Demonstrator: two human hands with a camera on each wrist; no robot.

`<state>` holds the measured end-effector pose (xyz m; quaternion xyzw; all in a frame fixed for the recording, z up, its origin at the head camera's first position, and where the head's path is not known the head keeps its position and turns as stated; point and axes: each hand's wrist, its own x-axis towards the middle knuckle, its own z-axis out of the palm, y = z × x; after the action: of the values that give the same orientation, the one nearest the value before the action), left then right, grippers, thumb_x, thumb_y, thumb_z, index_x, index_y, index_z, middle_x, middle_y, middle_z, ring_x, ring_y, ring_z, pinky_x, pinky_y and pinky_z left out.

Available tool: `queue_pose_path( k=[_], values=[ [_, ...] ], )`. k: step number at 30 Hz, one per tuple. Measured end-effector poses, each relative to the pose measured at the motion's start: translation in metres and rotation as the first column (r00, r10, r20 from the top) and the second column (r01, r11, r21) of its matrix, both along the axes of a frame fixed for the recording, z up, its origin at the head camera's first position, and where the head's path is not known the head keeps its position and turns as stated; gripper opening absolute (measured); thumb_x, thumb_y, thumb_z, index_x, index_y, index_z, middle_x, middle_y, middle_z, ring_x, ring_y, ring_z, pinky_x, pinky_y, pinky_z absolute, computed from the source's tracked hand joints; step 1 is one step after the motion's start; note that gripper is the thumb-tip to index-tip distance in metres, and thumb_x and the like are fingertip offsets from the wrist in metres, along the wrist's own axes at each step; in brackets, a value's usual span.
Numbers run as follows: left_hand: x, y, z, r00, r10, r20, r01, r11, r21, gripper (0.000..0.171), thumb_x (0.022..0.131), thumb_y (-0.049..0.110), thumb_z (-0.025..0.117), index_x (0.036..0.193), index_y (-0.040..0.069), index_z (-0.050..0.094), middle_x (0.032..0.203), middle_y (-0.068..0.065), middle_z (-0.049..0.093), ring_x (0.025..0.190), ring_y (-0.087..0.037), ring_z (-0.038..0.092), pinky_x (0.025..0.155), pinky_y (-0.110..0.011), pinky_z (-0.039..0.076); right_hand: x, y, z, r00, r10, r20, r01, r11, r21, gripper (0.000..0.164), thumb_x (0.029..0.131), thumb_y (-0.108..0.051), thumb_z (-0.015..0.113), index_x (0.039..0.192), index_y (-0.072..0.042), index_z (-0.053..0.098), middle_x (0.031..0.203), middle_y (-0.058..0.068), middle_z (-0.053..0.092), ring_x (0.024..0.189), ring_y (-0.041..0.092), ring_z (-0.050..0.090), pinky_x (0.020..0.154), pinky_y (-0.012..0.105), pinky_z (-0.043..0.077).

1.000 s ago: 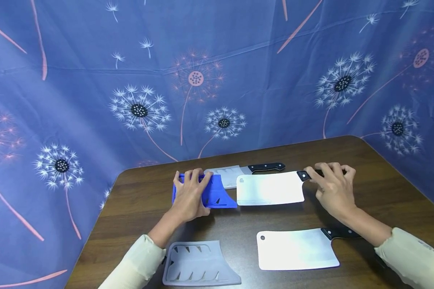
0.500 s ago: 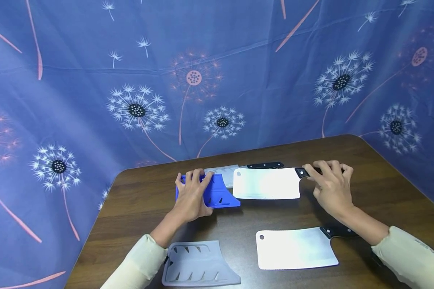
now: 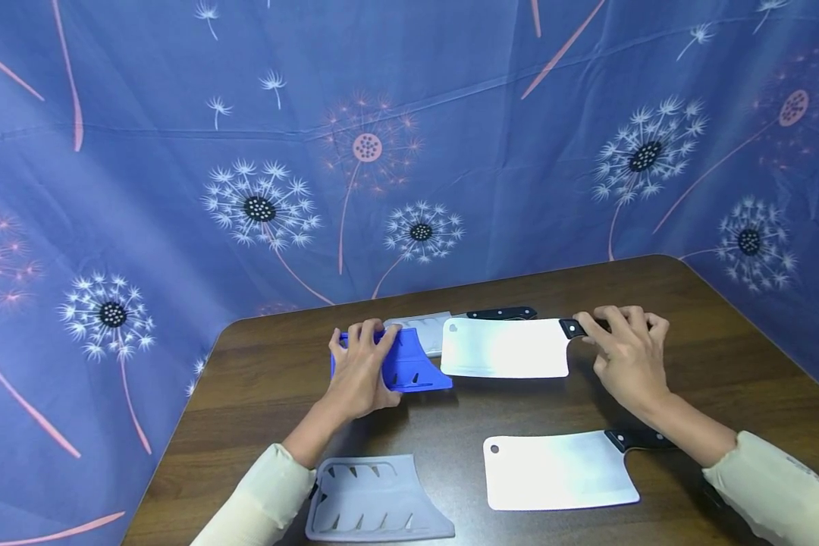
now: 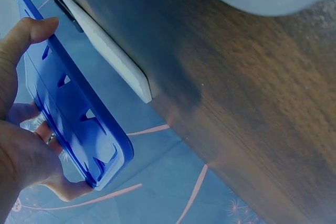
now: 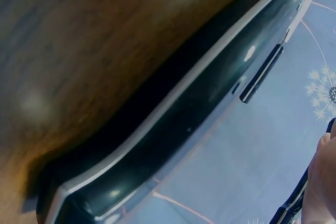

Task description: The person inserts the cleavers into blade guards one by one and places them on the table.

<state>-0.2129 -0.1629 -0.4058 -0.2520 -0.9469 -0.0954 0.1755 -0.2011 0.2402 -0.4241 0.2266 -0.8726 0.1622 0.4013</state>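
Observation:
My left hand [image 3: 358, 371] grips a blue blade guard [image 3: 409, 364] by its edges, thumb on one side and fingers on the other. Slots line the guard's wall in the left wrist view. To the right, my right hand [image 3: 631, 360] holds the black handle of a cleaver [image 3: 505, 349], whose broad blade points left. Its blade end is at the guard's pointed corner; whether they touch I cannot tell. In the right wrist view, only part of the right hand [image 5: 321, 184] shows at the edge, with the dark handle [image 5: 294, 203] in its fingers.
A second cleaver [image 3: 560, 472] lies in front, below the right forearm; its handle [image 5: 173, 114] looms large in the right wrist view. A grey blade guard [image 3: 375, 500] lies front left. Behind, a black-handled knife [image 3: 501, 313] sits in a pale guard [image 3: 419, 326]. Patterned blue cloth [image 3: 491, 174] hangs behind the table.
Over the last second the held cleaver has shifted slightly left and up, and the blue blade guard slightly right, so they stand closer. Since half a second ago they have barely moved.

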Motion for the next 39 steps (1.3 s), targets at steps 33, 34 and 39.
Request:
queue_pose_path(
  k=[33, 34, 39],
  values=[
    [0.0, -0.007, 0.0, 0.998, -0.018, -0.055, 0.018, 1.0, 0.002, 0.106, 0.041, 0.039, 0.092, 0.137, 0.016, 0.051, 0.128, -0.014, 0.044, 0.116, -0.038, 0.039, 0.095, -0.076, 0.012, 0.006, 0.0, -0.004, 1.0, 0.021, -0.001, -0.021, 0.998, 0.052, 0.068, 0.054, 0.024, 0.058, 0.114, -0.008, 0.062, 0.1, 0.019, 0.054, 0.092, 0.045, 0.045, 0.078, 0.065, 0.026],
    [0.0, -0.007, 0.0, 0.998, -0.023, -0.055, 0.023, 1.0, 0.0, 0.106, 0.042, 0.039, 0.091, 0.137, 0.016, 0.051, 0.128, -0.014, 0.044, 0.117, -0.038, 0.039, 0.095, -0.076, 0.012, 0.006, 0.0, -0.004, 1.0, 0.023, -0.003, -0.023, 0.998, 0.055, 0.067, 0.055, 0.023, 0.058, 0.113, -0.008, 0.062, 0.1, 0.019, 0.054, 0.092, 0.045, 0.045, 0.078, 0.065, 0.027],
    [0.001, -0.004, 0.001, 0.997, -0.033, -0.065, 0.031, 0.999, -0.028, 0.107, 0.042, 0.039, 0.089, 0.138, 0.017, 0.05, 0.128, -0.013, 0.044, 0.117, -0.037, 0.039, 0.095, -0.076, 0.013, 0.005, -0.003, -0.003, 1.0, 0.022, -0.012, -0.021, 0.997, 0.069, 0.068, 0.053, 0.024, 0.06, 0.112, -0.009, 0.061, 0.101, 0.02, 0.055, 0.093, 0.046, 0.046, 0.08, 0.066, 0.028]
  ],
)
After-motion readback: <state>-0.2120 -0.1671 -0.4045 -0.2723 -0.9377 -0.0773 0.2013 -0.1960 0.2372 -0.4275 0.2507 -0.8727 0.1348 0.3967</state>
